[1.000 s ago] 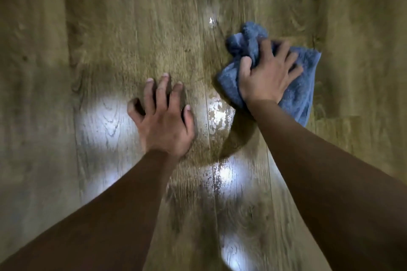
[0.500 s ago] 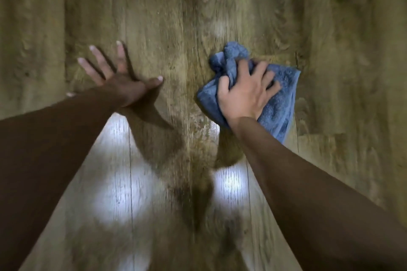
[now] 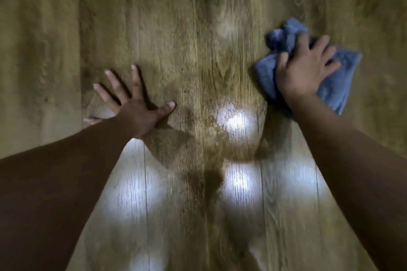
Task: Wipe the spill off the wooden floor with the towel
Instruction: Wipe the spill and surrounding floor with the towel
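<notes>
While the left hand lies splayed (holding nothing), the right hand grips the bunched blue towel.

I am indoors, most likely in a home: all I see under me is a floor of wood-grain planks laid edge to edge, with staggered seams. Soft white patches of light shine off its smooth surface. No furniture or wall shows, so I cannot tell which room it is.
</notes>
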